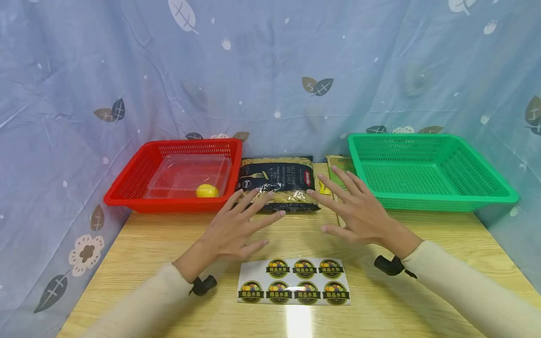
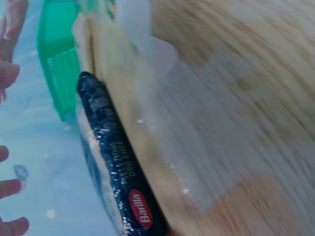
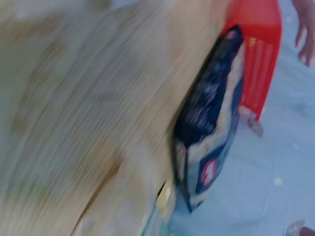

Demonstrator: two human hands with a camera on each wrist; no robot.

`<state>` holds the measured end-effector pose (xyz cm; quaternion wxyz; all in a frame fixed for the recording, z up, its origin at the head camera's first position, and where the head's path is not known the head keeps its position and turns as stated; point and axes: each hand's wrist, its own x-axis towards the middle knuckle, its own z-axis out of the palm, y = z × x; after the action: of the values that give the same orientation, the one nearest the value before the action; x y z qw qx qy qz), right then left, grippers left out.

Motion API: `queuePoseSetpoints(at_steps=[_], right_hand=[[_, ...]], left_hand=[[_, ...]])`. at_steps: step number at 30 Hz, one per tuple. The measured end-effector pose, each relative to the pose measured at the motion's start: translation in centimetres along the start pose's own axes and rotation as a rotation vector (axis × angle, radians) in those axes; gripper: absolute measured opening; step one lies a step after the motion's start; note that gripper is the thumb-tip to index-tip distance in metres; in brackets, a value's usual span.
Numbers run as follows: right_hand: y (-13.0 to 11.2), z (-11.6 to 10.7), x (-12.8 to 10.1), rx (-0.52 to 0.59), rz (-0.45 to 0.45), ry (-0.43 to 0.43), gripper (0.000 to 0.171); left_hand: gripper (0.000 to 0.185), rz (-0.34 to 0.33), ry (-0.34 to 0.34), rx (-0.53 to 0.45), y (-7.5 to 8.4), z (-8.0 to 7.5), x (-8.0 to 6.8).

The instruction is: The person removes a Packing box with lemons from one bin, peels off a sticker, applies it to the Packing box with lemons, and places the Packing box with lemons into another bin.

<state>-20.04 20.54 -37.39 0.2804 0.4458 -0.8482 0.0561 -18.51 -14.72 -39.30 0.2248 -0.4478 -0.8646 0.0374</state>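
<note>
From my end, the left hand (image 1: 234, 230) and right hand (image 1: 357, 209) spread their fingers apart, each grip empty, over the middle of the tabletop (image 1: 148, 244). The pasta bag (image 1: 276, 183) lies near the far edge between red basket (image 1: 160, 202) and green basket (image 1: 444, 199), I'd guess leaving the near edge for the flat sticker sheet (image 1: 294, 282).

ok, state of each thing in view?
Left hand: fingers spread, holding nothing
Right hand: fingers spread, holding nothing
Sticker sheet: flat, seven stickers, top-left spot bare
Pasta bag: lying flat, filled, no opening visible
Red basket: upright
Clear container: in red basket, closure unclear
Yellow object: in red basket
Green basket: upright, nothing visible inside
Green packet: lying, partly hidden
</note>
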Motion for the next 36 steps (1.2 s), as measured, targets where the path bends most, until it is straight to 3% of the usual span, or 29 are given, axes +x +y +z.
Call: queuePoseSetpoints(at_steps=[11,17,21,25,32,36], right_hand=[[-2.4,0.2,4.0,0.256,0.127,-0.016,0.084],[-2.8,-0.3,6.0,0.473,0.259,-0.080,0.082],[-2.6,-1.3,7.4,0.591,0.315,-0.056,0.081],[-2.8,-2.0,8.7,0.645,0.334,-0.011,0.078],[-3.7,-1.1,11.5,0.793,0.330,0.010,0.073],[-3.9,-0.6,12.9,0.872,0.339,0.043,0.068]], left_hand=[[0.063,-0.033,0.172,-0.079,0.0,-0.1,-0.3],[0.054,-0.100,0.303,-0.105,-0.8,-0.7,-1.4],[0.052,-0.141,0.358,-0.138,-1.6,-1.2,-2.0],[0.049,-0.221,0.430,-0.168,-2.1,-1.1,-2.5],[0.050,-0.444,0.606,-0.277,-1.9,-0.3,-4.6],[0.049,-0.511,0.712,-0.319,-2.2,0.1,-5.5]])
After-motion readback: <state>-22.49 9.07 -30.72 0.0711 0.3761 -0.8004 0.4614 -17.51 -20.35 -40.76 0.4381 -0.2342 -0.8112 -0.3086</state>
